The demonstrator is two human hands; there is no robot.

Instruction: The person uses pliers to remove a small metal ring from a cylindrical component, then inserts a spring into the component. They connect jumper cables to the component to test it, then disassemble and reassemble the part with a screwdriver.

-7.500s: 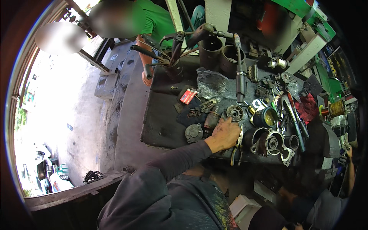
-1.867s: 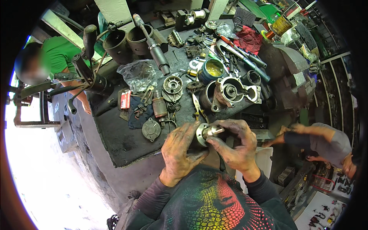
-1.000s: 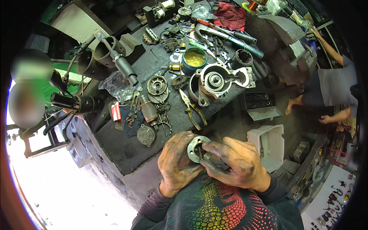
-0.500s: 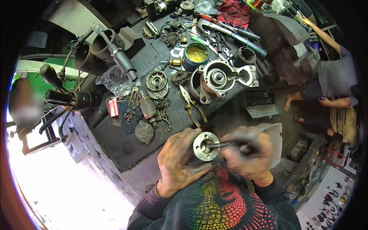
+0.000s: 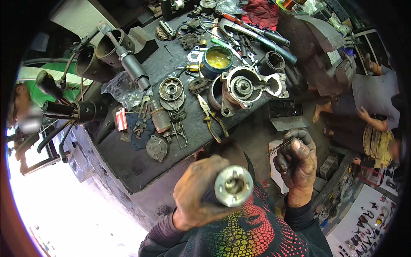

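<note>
My left hand (image 5: 190, 192) is wrapped round a cylindrical metal part, probably a starter solenoid (image 5: 223, 198), its round silver end turned up with an open bore in the middle. To the right, clear of that part, my right hand (image 5: 299, 165) pinches a dark coil spring (image 5: 280, 147) between thumb and fingers. The palm of that hand faces up and is blackened with grease. Closest on the bench beyond my hands lie yellow-handled pliers (image 5: 209, 118), a round metal end cover (image 5: 157, 147) and a copper-coloured armature (image 5: 161, 121).
An open gear housing (image 5: 233, 105) stands at the bench's right edge, beside a blue tub (image 5: 206, 64) of yellow grease. Tools, including a hacksaw (image 5: 257, 38), crowd the far side. Upright cylinders (image 5: 87, 64) stand left. Another person (image 5: 372, 96) is at the right, one more at far left.
My right hand has moved right, away from the solenoid's bore, where a dark rod-like piece was before; the spring now shows in its fingers. The solenoid has come up closer to view.
</note>
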